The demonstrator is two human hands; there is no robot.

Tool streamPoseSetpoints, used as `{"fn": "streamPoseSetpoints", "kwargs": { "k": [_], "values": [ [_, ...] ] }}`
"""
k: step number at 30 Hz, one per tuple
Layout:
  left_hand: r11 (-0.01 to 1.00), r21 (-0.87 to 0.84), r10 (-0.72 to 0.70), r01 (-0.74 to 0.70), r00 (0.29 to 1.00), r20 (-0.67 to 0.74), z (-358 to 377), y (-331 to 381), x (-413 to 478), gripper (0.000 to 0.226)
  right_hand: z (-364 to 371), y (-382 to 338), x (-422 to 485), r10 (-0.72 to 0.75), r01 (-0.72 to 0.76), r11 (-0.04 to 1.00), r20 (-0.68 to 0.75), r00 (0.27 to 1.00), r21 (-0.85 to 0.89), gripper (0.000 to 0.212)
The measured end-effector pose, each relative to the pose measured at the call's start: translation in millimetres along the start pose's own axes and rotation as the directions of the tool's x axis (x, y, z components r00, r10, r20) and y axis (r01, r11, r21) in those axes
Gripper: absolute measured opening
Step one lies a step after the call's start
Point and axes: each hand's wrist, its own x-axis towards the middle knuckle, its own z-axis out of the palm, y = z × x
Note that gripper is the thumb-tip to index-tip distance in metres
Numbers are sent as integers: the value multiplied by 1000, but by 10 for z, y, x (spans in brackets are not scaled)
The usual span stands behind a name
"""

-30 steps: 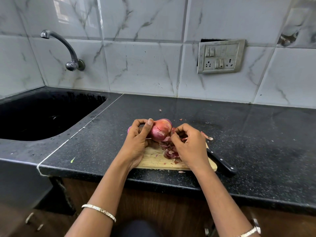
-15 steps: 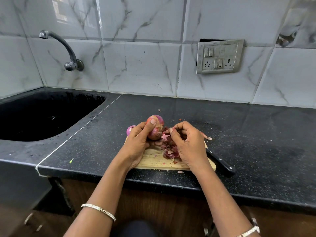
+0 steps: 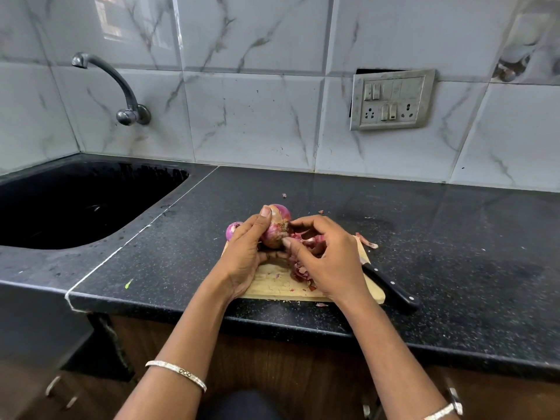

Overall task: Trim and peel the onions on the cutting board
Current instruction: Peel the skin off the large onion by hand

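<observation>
The left hand (image 3: 245, 256) has its grip wrapped around a red onion (image 3: 277, 227), lifted just above the far end of the cutting board (image 3: 272, 283) so the loosened skin drops onto the wood, while the right hand (image 3: 325, 262) pinches at the papery skin (image 3: 303, 237) with thumb and fingertips, apparently to strip it away. A second onion (image 3: 232, 231) sits behind the left hand at the board's far left corner, and peelings (image 3: 301, 272) pile mid-board. The knife (image 3: 389, 286) lies idle along the board's right edge on the dark surface (image 3: 454, 253), probably parked within reach for more trimming.
</observation>
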Motion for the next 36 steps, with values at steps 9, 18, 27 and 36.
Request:
{"fn": "streamPoseSetpoints", "kwargs": {
  "k": [9, 18, 27, 36],
  "values": [
    [999, 21, -29, 28, 999, 42, -16, -19, -6, 69, 3, 51, 21, 86, -85, 990, -2, 996, 112, 15],
    [999, -1, -34, 34, 998, 55, -21, -14, -5, 67, -14, 15, 3, 80, -89, 990, 83, 993, 108, 8],
    [999, -36, 12, -14, 998, -61, -10, -38, 25, 57, -28, 1, -5, 69, -77, 988, 60, 996, 137, 12],
    [1000, 24, -20, 19, 999, 46, -23, -56, 15, 66, -3, 41, 20, 93, -89, 985, -18, 996, 146, 22]
  ]
}}
